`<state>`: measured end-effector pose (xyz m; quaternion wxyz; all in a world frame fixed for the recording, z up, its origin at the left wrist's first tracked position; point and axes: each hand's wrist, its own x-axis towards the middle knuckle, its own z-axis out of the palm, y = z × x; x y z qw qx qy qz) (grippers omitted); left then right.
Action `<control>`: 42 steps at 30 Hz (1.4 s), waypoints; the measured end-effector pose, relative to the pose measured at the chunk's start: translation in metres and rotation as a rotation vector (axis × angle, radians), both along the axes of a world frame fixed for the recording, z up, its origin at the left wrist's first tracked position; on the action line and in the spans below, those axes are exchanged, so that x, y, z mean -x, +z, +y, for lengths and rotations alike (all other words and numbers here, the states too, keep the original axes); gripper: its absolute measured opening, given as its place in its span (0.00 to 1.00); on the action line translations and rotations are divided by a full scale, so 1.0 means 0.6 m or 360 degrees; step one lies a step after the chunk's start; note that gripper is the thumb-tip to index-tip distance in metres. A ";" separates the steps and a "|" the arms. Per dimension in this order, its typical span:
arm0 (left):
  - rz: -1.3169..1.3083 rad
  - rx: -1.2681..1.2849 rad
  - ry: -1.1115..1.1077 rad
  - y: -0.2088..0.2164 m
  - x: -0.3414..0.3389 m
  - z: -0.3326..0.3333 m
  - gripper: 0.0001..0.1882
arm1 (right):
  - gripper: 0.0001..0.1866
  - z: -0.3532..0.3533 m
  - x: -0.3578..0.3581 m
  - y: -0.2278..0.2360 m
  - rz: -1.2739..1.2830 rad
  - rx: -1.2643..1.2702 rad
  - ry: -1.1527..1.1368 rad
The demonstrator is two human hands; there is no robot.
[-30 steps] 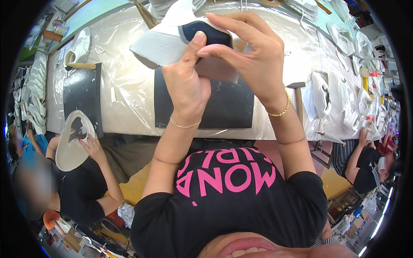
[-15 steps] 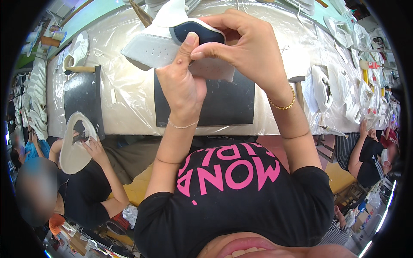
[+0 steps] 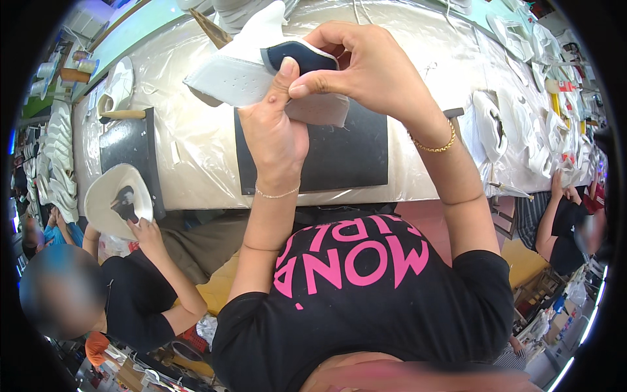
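Note:
Above the far part of a black mat (image 3: 356, 157), both my hands hold a white shoe upper (image 3: 232, 80) with small punched holes and a dark navy patch (image 3: 292, 55). My left hand (image 3: 277, 127) grips it from the near side, thumb pressed on the lower edge of the navy patch. On the right, my right hand (image 3: 375, 68) is closed on the patch's edge, its thumb tip touching beside my left thumb. Other fingers of my left hand are hidden behind the upper. A pale flap (image 3: 321, 110) hangs below my thumbs.
Plastic sheeting covers the table (image 3: 196, 170). A wooden-handled tool (image 3: 124, 114) lies at a second black mat (image 3: 127, 153). A hammer (image 3: 452, 112) and several white uppers (image 3: 486, 127) lie right. At left, a co-worker holds a white upper (image 3: 104, 196); wood (image 3: 210, 27) pokes up behind mine.
The grip of my hands stays much the same; the upper shifts slightly and my right wrist moves a little right. The co-worker at left has turned their upper.

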<state>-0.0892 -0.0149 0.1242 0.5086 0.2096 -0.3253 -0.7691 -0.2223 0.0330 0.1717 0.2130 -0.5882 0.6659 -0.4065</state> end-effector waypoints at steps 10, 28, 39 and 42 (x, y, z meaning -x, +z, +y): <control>0.0074 -0.0032 -0.0021 -0.013 -0.002 0.004 0.15 | 0.20 -0.005 -0.006 -0.013 -0.0174 0.0071 -0.0044; 0.0039 0.0040 -0.0032 -0.033 0.032 0.013 0.11 | 0.16 0.028 -0.003 -0.025 -0.0006 0.0006 -0.0315; -0.0443 0.1336 0.0456 -0.015 -0.081 0.014 0.22 | 0.11 0.050 0.054 0.059 0.0782 0.0179 -0.0117; -0.0637 0.1951 0.0538 0.008 -0.066 -0.013 0.27 | 0.14 0.068 0.059 0.071 0.1278 0.0421 0.0081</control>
